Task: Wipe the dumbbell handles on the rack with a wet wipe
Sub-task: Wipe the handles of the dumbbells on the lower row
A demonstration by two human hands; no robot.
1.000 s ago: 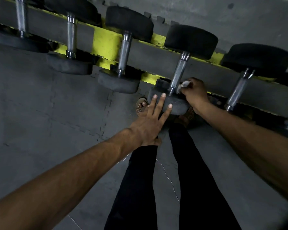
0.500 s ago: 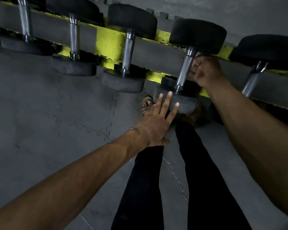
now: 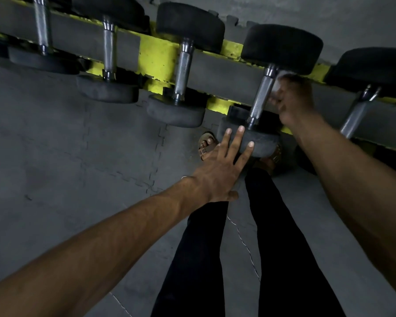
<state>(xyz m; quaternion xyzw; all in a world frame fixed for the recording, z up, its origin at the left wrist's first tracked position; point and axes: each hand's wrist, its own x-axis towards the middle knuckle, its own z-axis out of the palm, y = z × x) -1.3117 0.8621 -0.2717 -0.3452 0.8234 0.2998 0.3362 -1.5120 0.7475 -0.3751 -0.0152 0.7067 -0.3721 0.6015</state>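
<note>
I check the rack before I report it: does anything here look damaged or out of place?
Only the rack's yellow paint looks damaged: it is chipped, with dark spots along its lower edge. The dumbbells sit in an even row.

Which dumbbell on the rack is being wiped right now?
The second dumbbell from the right: the left hand rests on its near head and the right hand holds the wipe against its handle. The others are untouched.
</note>
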